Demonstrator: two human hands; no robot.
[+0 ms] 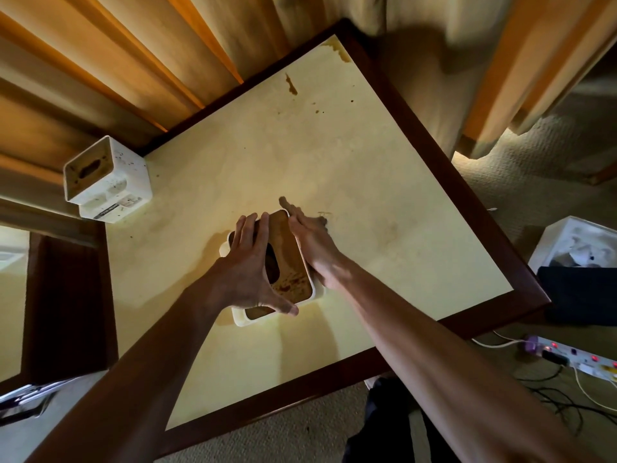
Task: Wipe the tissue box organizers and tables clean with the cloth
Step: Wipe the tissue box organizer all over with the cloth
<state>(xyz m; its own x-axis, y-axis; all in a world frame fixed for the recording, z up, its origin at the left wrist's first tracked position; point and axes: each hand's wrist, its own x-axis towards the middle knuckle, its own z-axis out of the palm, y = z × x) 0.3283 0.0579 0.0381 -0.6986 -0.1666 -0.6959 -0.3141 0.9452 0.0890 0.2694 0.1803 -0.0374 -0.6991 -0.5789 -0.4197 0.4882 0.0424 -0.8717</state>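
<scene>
A tissue box organizer [293, 262] stands near the middle of the table [367, 195]. The left hand [247, 262] lies on its top and the right hand [310, 238] lies against its right side. A second organizer [107, 182] sits at the table's far left corner. Curtains [117, 61] hang behind the table. To the right, on the floor, are an open box [574, 245] and, nearer, a power strip [574, 354].

Dim warm light, soft shadows, slight blur, wide-angle edge distortion.

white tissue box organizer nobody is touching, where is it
Head view, left side: the white organizer sits at the table's far left corner beside the curtain, apart from the brown-topped organizer.
</scene>
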